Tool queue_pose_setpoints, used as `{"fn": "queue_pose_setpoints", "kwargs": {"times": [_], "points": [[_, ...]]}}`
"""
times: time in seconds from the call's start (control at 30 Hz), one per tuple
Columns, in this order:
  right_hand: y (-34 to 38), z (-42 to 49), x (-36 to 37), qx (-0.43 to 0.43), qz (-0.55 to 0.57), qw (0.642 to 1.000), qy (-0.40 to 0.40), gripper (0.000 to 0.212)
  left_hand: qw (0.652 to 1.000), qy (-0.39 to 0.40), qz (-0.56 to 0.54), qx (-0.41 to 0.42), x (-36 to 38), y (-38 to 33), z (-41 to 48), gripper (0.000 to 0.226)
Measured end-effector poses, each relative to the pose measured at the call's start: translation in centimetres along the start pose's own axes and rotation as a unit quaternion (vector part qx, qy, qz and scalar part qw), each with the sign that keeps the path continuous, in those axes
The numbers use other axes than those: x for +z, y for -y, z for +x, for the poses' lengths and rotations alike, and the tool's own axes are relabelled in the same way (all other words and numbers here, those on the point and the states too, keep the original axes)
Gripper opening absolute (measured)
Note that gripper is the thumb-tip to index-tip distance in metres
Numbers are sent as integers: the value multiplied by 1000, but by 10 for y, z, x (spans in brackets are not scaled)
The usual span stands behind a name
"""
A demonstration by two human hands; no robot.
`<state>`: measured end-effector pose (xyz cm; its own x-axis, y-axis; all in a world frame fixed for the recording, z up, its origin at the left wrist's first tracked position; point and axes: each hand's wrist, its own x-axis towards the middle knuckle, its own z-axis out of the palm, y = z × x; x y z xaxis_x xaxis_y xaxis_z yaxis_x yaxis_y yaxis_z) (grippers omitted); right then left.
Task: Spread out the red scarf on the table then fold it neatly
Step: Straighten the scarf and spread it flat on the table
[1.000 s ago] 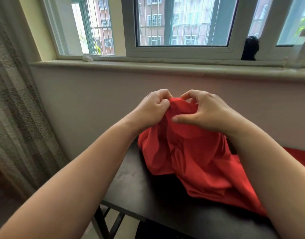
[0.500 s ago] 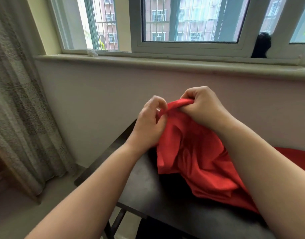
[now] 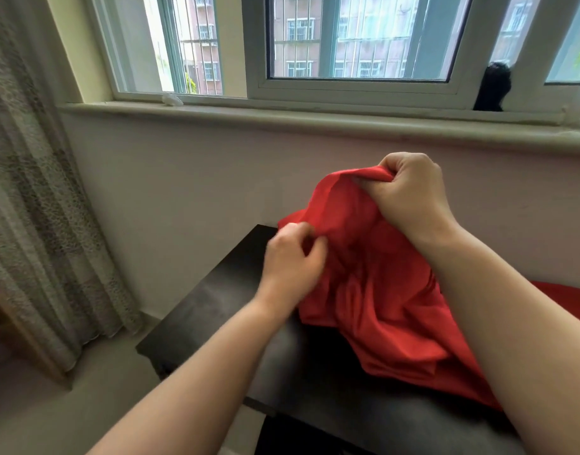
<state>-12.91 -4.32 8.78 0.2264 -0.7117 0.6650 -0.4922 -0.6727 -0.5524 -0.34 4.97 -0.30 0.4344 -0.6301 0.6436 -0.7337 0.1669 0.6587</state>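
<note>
At a dark counter [image 3: 216, 310] beneath a window [image 3: 357, 37], seen from my remote feed off the head camera: two bare hands work a red scarf [image 3: 374, 284] that is bunched and only half raised. The right hand [image 3: 410, 195] is the higher one, held up in front of the pale wall [image 3: 183, 178], its fingers [image 3: 397, 165] curled over and its thumb pressed in, pinching a gathered fold at the very top of the cloth. The left hand [image 3: 291, 261] sits lower and nearer the counter's far left corner, its fingers [image 3: 301, 229] curled at the scarf's left edge; I read them as pinching that edge, though the hand is somewhat blurred. Between the two hands the fabric runs as a slanting ridge, and from there it falls in loose, creased folds onto the counter, where its lower part lies heaped towards the right. I can make out more red cloth past the right forearm, at the right edge of the view. On the window sill [image 3: 282, 116] I note a small white scrap [image 3: 172, 99] to the left and a black object [image 3: 492, 87] to the right, which I cannot identify. A patterned grey curtain [image 3: 35, 192] hangs at the left, down to the floor [image 3: 52, 405].
</note>
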Motion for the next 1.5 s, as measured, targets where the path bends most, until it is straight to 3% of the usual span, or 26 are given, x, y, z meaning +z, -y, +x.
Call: {"fn": "queue_pose_setpoints", "kwargs": {"times": [0.13, 0.27, 0.4, 0.53, 0.63, 0.77, 0.9, 1.07, 1.2, 1.3, 1.4, 1.5], "points": [[-4, 3, -2, -20, -11, 1000, 19, 17, 994, 77, -15, -77, -33, 17, 51, 16], [3, 0, 6, -24, 0, 993, 114, 40, 965, 59, -177, -182, -62, 1, 99, 27], [8, 6, 9, -19, -17, 994, 104, 15, 911, 132, -311, -238, -85, -42, 124, 34], [7, 11, 1, -2, -24, 999, 46, 19, 963, 159, -206, -75, -90, -40, 121, 26], [1, 6, -1, 0, -27, 998, 54, 16, 965, 207, -162, -3, -91, -19, 112, 19], [-4, -3, 6, -3, -42, 994, 98, 14, 962, 209, -163, -60, -94, -3, 99, 20], [-4, -5, 10, 15, -52, 994, 90, 21, 957, 202, -167, -122, -85, 10, 77, 28], [-1, -9, 17, 21, -62, 994, 92, 18, 923, 224, -251, -186, -64, 24, 35, 7], [-2, -12, 18, 17, -68, 993, 92, 14, 915, 250, -242, -206, -62, 39, 19, 10], [-5, -14, 15, 12, -85, 993, 83, 17, 935, 161, -244, -199, -72, 45, 26, 29], [-7, -19, 18, 18, -98, 989, 112, 21, 916, 98, -314, -231, -79, 42, 38, 30], [-9, -24, 19, 32, -93, 985, 143, 19, 918, 160, -202, -300, -83, 34, 42, 26]]}}
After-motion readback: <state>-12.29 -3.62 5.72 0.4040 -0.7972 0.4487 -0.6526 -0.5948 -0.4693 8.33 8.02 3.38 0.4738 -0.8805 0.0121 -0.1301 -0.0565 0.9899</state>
